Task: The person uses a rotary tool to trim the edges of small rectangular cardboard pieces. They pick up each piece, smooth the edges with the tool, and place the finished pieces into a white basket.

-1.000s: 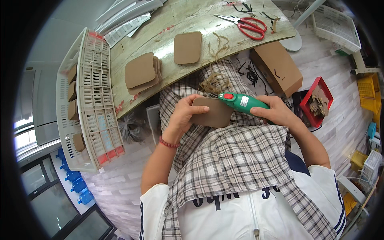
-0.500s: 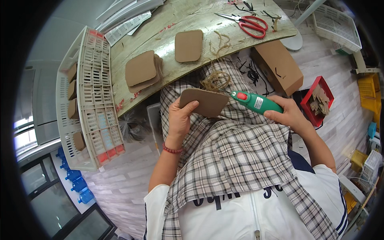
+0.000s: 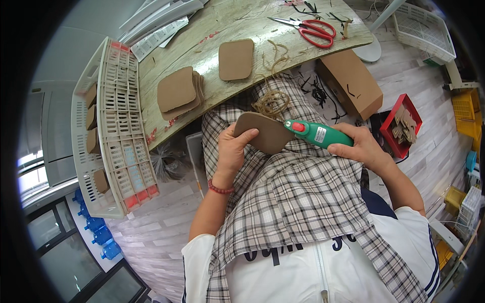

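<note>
**Card edge under the green tool, worked over the lap**

While both hands work above the lap, the plaid cloth (image 3: 298, 197) spread over the knees lies under them. Left hand (image 3: 233, 151) holds a brown card (image 3: 262, 132) tilted, thumb on its face, fingers curled behind, pinching its near-left edge. Right hand (image 3: 359, 147) is wrapped tight round the green tool (image 3: 316, 133); its tip touches the card's right edge.

Step, as judged: tool applied along the card's rim, likely gluing or trimming; cannot tell which. Next move probably calls for turning the card in the left fingers so a fresh stretch of rim meets the tip, keeping the thumb away from it.

Just beyond the card: a twine tangle (image 3: 272, 102) at the surface (image 3: 222, 20) edge, which curves close over the knees, so little room forward. On it: card stack (image 3: 178, 93), single card (image 3: 236, 59), scissors (image 3: 309, 29). Open room lies rightward, until the cardboard box (image 3: 353, 83) and red bin (image 3: 404, 126). White crate (image 3: 117, 126) bounds the left.
</note>
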Available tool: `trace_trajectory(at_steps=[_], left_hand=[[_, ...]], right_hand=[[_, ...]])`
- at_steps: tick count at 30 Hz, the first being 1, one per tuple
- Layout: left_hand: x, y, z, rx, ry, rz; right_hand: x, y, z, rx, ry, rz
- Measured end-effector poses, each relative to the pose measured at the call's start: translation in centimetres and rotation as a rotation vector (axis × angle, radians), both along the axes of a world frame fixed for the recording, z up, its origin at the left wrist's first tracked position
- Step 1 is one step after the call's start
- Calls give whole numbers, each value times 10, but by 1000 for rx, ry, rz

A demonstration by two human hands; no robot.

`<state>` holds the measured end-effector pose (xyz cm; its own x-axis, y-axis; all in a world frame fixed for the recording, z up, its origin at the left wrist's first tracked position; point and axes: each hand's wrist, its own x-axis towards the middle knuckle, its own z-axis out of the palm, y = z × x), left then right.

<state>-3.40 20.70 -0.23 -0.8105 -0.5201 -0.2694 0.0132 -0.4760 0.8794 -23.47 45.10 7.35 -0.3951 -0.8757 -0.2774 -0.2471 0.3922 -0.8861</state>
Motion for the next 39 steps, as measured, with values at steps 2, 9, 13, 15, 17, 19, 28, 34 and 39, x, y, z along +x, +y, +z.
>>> trace_trajectory(at_steps=[2, 9, 13, 15, 17, 19, 28, 34, 39], left_hand=[[-1, 2, 0, -4, -4, -11], [-6, 6, 4, -15, -13, -61], [-7, 6, 5, -53, -16, -102], [-6, 4, 7, -47, -27, -161], [-9, 3, 13, -46, -64, -231], [-12, 0, 21, -58, -129, -303], [1, -100, 71, -406, 73, 635], [0, -146, 50, -1647, -781, 855], [-74, -70, 45, -1991, -553, 395]], right_hand=[[1, -1, 0, 1, -11, -10], [4, -8, 0, 2, -59, -34], [3, -14, 2, 17, -91, -25], [2, -20, 11, 64, -122, -10], [0, -23, 12, 58, -137, 8], [-1, -30, 9, -3, -131, 27], [-5, -35, 1, -127, -294, -186], [-3, -34, 1, -142, -253, -224], [-8, -29, -13, -157, -260, -323]])
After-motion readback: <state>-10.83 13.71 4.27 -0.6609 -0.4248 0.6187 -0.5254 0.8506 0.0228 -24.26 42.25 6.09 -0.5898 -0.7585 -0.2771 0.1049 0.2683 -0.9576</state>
